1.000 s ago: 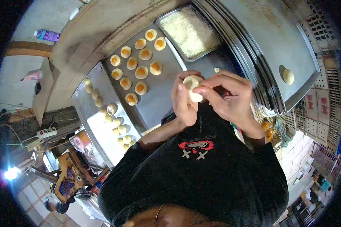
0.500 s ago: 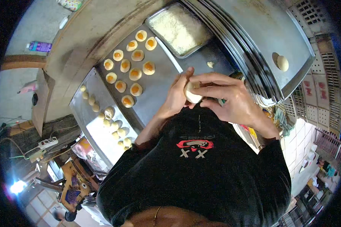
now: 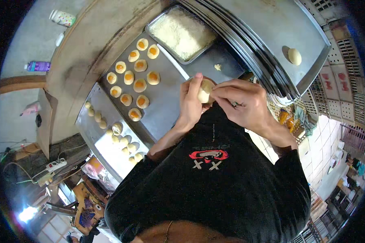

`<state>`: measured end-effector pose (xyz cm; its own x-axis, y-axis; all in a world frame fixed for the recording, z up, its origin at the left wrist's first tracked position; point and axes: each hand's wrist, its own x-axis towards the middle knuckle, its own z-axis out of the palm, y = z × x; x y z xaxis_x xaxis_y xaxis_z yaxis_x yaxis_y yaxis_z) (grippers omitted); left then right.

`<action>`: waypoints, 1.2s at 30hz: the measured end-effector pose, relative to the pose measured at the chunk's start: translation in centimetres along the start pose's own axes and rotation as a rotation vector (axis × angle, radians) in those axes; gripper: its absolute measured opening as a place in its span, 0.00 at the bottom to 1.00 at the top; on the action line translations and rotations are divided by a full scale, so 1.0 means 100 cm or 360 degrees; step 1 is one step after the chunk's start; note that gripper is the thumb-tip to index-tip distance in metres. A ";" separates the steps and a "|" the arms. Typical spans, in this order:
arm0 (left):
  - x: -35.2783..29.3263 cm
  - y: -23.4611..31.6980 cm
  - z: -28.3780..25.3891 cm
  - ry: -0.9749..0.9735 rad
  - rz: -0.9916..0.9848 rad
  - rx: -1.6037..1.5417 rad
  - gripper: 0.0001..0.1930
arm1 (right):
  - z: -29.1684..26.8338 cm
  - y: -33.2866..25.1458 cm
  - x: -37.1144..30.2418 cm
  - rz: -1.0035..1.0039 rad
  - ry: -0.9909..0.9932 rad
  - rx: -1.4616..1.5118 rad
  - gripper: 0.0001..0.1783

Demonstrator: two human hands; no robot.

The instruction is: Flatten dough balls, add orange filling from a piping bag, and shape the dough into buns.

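A pale dough ball (image 3: 205, 91) sits in my left hand (image 3: 190, 101), whose fingers and thumb wrap around it. My right hand (image 3: 247, 101) pinches its right edge with thumb and fingertips close together. To the left, flattened dough rounds topped with orange filling, such as this dough round (image 3: 140, 85), lie in rows on a dark metal sheet (image 3: 160, 105). A long pale tool (image 3: 172, 60), perhaps a spatula, rests between them and a pan (image 3: 186, 62) of pale crumbly stuff.
A second tray (image 3: 119, 172) at the left holds several small dough balls (image 3: 124, 142). Stacked metal trays (image 3: 267, 52) rise at the right, with one smooth dough ball (image 3: 295, 56) on top. A small crumb of dough (image 3: 218, 67) lies below the pan.
My right fingers have drawn off the top of the dough ball to pinch its right edge. The ball now shows more upright in my left hand. The whole view has shifted slightly.
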<state>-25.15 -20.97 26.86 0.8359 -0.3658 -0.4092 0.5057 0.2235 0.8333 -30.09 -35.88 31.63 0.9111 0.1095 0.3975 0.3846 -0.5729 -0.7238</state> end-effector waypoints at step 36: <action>0.061 -0.010 0.189 -0.1364 -0.0189 0.0411 0.38 | -0.167 0.074 -0.061 0.1105 0.0660 0.0931 0.25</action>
<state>-24.64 -40.44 30.54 0.2832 -0.9445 -0.1664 0.4286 -0.0306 0.9030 -35.22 -54.33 33.25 0.8806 -0.4544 -0.1345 -0.0995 0.1001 -0.9900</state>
